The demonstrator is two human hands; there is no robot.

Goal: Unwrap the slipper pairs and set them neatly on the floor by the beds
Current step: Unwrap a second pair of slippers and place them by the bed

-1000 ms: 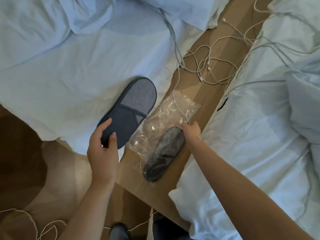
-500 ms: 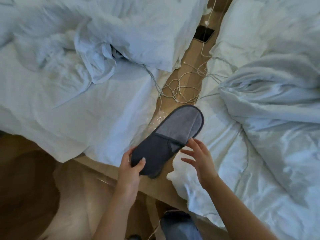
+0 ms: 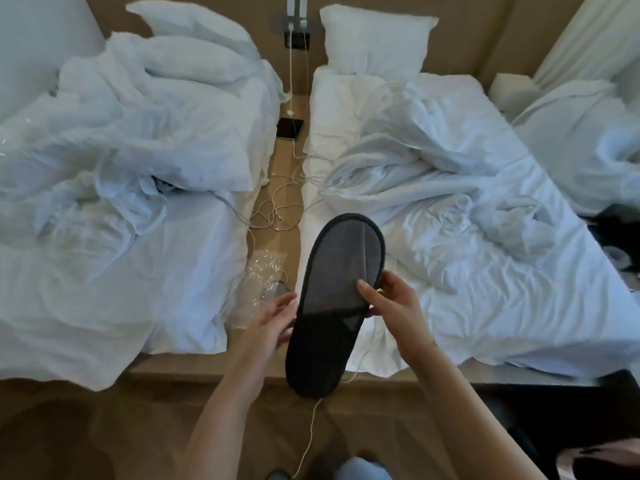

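A dark grey slipper (image 3: 334,299) with a lighter grey toe cover is held upright in the air above the gap between two beds, toe pointing away from me. My right hand (image 3: 389,301) grips its right edge, thumb on the toe cover. My left hand (image 3: 273,322) touches its left edge with fingers spread. Behind the slipper, on the wooden strip between the beds, lies a clear plastic wrapper (image 3: 258,282) with a second slipper (image 3: 278,289) partly showing inside it.
Two unmade beds with white duvets lie left (image 3: 121,209) and right (image 3: 467,209). White cables (image 3: 277,209) tangle on the strip, with a dark phone (image 3: 290,128) farther back. A wooden ledge (image 3: 180,367) runs across the bed foot, brown floor (image 3: 104,434) below it. Dark items (image 3: 616,237) sit at the far right.
My view has risen and pulled back to show both beds. The slipper has turned upright and my right hand has taken hold of it; my left hand has loosened to a touch.
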